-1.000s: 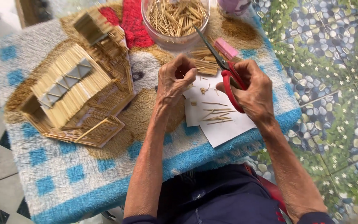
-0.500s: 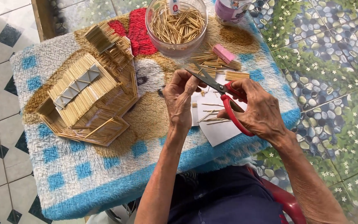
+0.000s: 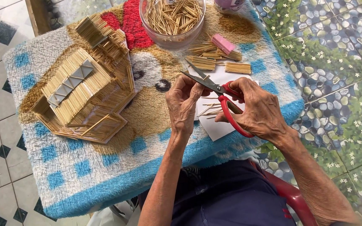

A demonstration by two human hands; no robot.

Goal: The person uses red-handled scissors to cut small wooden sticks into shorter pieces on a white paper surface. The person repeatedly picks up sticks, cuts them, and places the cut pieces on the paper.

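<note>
The right hand (image 3: 259, 109) is closed through the red loops of a pair of scissors (image 3: 218, 88), thumb in the upper handle and fingers curled through the lower one; the dark blades stand a little apart, pointing up and to the left. The left hand (image 3: 184, 101) is pinched shut at the fingertips right at the blades, and whatever it pinches is too small and too covered by the fingers to make out, though it is most likely a thin stick. Both hands hover over a white sheet of paper (image 3: 216, 125), on which a few loose sticks (image 3: 211, 109) lie, partly hidden under the hands. The paper rests on a fluffy cloth (image 3: 105, 167) with blue squares and a cartoon animal pattern that covers the surface. To the left stands a little house built of sticks (image 3: 82, 98), its roof ridge lined with pale squares. Beyond the hands, a clear bowl (image 3: 172, 39) full of sticks is cut off by the top edge. Small flat bundles of cut sticks (image 3: 214, 58) lie beside a pink block (image 3: 223, 43). A pinkish container (image 3: 229, 4) at the top edge is mostly out of frame. The person's lap, in dark fabric, and a red chair edge (image 3: 288, 192) show below.
</note>
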